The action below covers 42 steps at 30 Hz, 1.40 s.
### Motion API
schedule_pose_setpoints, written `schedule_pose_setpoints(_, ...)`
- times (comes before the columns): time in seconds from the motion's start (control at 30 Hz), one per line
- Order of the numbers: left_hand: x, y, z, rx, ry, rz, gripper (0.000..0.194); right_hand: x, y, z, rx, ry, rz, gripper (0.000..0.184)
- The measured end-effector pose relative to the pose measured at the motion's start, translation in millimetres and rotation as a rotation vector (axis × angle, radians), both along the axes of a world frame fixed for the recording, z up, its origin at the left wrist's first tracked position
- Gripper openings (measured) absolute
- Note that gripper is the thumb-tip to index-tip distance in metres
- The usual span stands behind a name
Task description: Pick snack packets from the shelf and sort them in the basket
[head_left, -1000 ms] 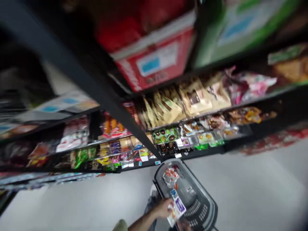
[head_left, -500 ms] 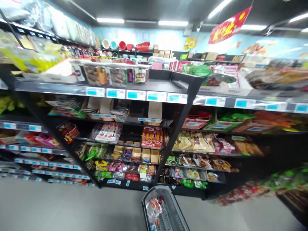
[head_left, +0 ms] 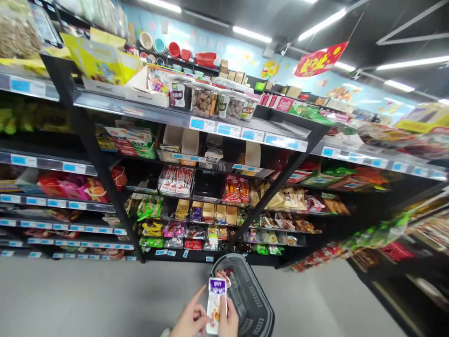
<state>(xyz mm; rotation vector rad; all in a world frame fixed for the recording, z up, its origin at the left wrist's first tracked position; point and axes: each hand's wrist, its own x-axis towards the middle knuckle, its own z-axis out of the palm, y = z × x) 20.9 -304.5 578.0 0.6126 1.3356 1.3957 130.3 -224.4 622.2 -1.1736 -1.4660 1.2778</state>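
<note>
A white snack packet [head_left: 212,304] with a purple top and a food picture stands upright in front of me, over the left side of the shopping basket. My right hand [head_left: 228,320] grips it from the right, thumb lying across its front. To the left, my left hand [head_left: 190,320] has its index finger stretched up beside the packet. Its lower fingers are bent, with the tips at the packet's lower left edge; whether they press on it I cannot tell. Partly behind the packet, the grey shopping basket [head_left: 262,299] holds a few red and clear packages [head_left: 224,276].
Black shelving [head_left: 168,256] with packed snacks rises ahead, its slanted posts [head_left: 96,154] running down to the floor. Jars [head_left: 203,100] and a yellow bag [head_left: 101,61] sit on the top shelf. More snack shelves [head_left: 354,243] stand at the right. Grey floor [head_left: 87,295] lies in front.
One second ago a hand held the packet over the basket. Half a second ago the view had tilted up and no hands showed. Now both hands are at the upright packet.
</note>
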Motion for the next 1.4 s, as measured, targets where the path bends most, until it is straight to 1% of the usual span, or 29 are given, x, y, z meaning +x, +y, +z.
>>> schedule_pose_setpoints(0.1,-25.2,-40.3,25.7,0.059,0.012,0.083,0.080,-33.9,-14.1,9.7,-0.097,-0.002,0.171,0.041)
schedule_pose_setpoints(0.2,-44.5,-66.9,49.7,0.072,0.040,0.123,0.053,-68.8,-29.8,21.4,-0.134,0.039,0.288,0.038)
schedule_pose_setpoints(0.3,-55.7,-82.9,65.8,0.099,0.058,0.199,0.037,-99.7,-49.4,33.4,-0.129,0.066,0.383,0.035)
schedule_pose_setpoints(0.4,-63.0,-89.3,73.2,0.110,0.063,0.298,0.032,-117.0,-65.8,43.1,-0.122,0.076,0.403,0.034)
schedule_pose_setpoints(0.43,-65.2,-89.5,73.9,0.104,0.066,0.310,0.032,-118.7,-68.6,44.8,-0.122,0.078,0.396,0.034)
schedule_pose_setpoints(0.5,-68.3,-87.6,73.7,0.088,0.072,0.289,0.032,-116.2,-70.0,45.0,-0.126,0.081,0.367,0.033)
schedule_pose_setpoints(0.63,-67.0,-78.7,72.8,0.045,0.134,0.168,0.032,-96.4,-64.6,34.3,-0.159,0.100,0.263,0.032)
schedule_pose_setpoints(0.73,-63.5,-71.4,75.8,-0.002,0.272,0.054,0.032,-82.2,-62.0,24.9,-0.180,0.113,0.172,0.033)
schedule_pose_setpoints(0.83,-63.1,-65.3,79.1,-0.016,0.372,-0.033,0.033,-76.1,-60.4,19.2,-0.160,0.088,0.118,0.033)
schedule_pose_setpoints(0.93,-63.0,-60.3,77.7,0.003,0.352,-0.077,0.034,-74.3,-57.9,16.3,-0.134,0.055,0.091,0.034)
schedule_pose_setpoints(1.07,-59.1,-56.3,70.6,-0.015,0.266,-0.031,0.038,-70.5,-57.3,11.9,-0.158,0.096,0.077,0.039)
schedule_pose_setpoints(1.2,-57.9,-56.1,67.7,-0.048,0.199,0.080,0.041,-67.8,-64.6,7.2,-0.219,0.129,0.134,0.040)
schedule_pose_setpoints(1.3,-60.1,-58.5,66.7,-0.063,0.147,0.176,0.040,-68.8,-70.3,8.3,-0.251,0.127,0.196,0.044)
schedule_pose_setpoints(1.4,-60.8,-60.3,63.6,-0.058,0.041,0.223,0.040,-71.3,-72.2,12.5,-0.239,0.099,0.230,0.046)
